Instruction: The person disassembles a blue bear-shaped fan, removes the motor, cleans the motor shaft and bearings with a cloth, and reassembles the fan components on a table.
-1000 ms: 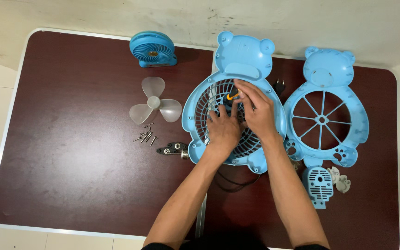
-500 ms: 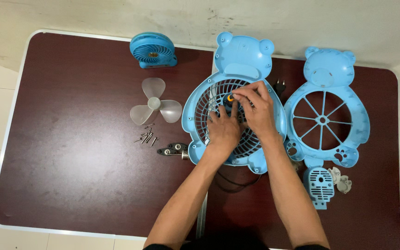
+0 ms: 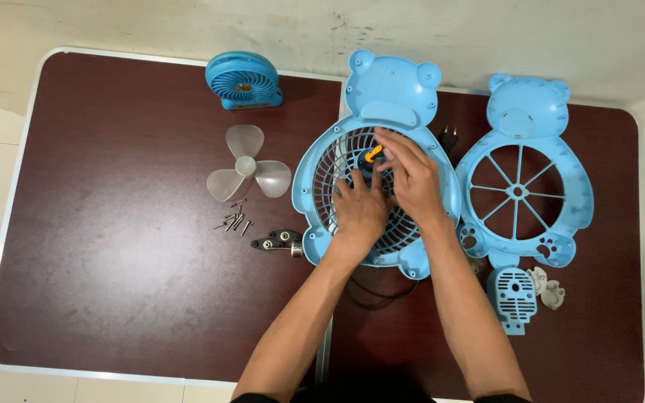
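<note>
From the head camera, looking straight down, a bear-shaped blue fan housing [image 3: 376, 186] lies flat near the middle of a dark brown worktop [image 3: 113, 298]. Both hands work at the hub of its round grille. The left hand [image 3: 360, 213] rests palm down on the grille just below the hub, fingers spread and pressing flat, closed on nothing. The right hand [image 3: 410, 175] sits just right of the hub, its fingertips pinched together on a small orange part [image 3: 373, 154] there.

The housing looks like thin moulded plastic: light, fairly stiff at the rim, springy and easy to crack along the slender grille ribs. The thick outer ring or the bear's ears seem the safer places to hold it; the ribs do not. The orange part is tiny and smooth and would likely slip from anything but a fingertip pinch.

Left of the housing lie a clear three-blade propeller [image 3: 246, 173], a small heap of screws [image 3: 233, 222] and a dark metal bracket [image 3: 278, 242]. Above and to the left of the housing stands a small round blue fan [image 3: 243, 80]. Right of the housing lies a second bear-shaped cover [image 3: 522, 179] with open spokes, and below that a small vented blue panel [image 3: 513, 297] beside a whitish piece [image 3: 550, 287].

The hands cover the hub, so what the orange part joins to cannot be made out. A black cord [image 3: 371, 297] runs under the forearms and a plug [image 3: 449, 136] peeps out past the housing's right edge; the stretch between is hidden.
</note>
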